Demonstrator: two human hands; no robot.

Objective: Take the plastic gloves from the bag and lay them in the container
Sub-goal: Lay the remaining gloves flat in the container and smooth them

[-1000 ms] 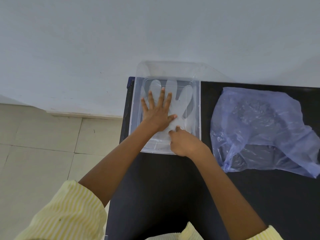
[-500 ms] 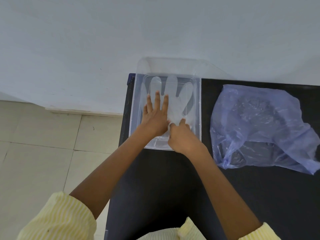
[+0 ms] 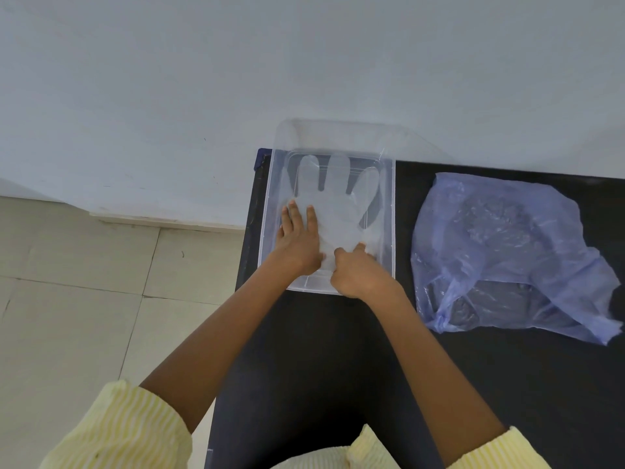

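Note:
A clear plastic glove lies flat inside the clear rectangular container, its fingers pointing away from me. My left hand rests flat on the glove's left side with fingers straight. My right hand sits at the glove's cuff near the container's front edge, fingers curled down onto the plastic; its fingertips are hidden. The crumpled blue plastic bag lies on the black table to the right, apart from both hands.
The container stands at the far left corner of the black table, against a pale wall. Tiled floor lies to the left, below the table edge.
My left hand has slid back toward me along the glove, uncovering its fingers. My right hand has stayed at the cuff.

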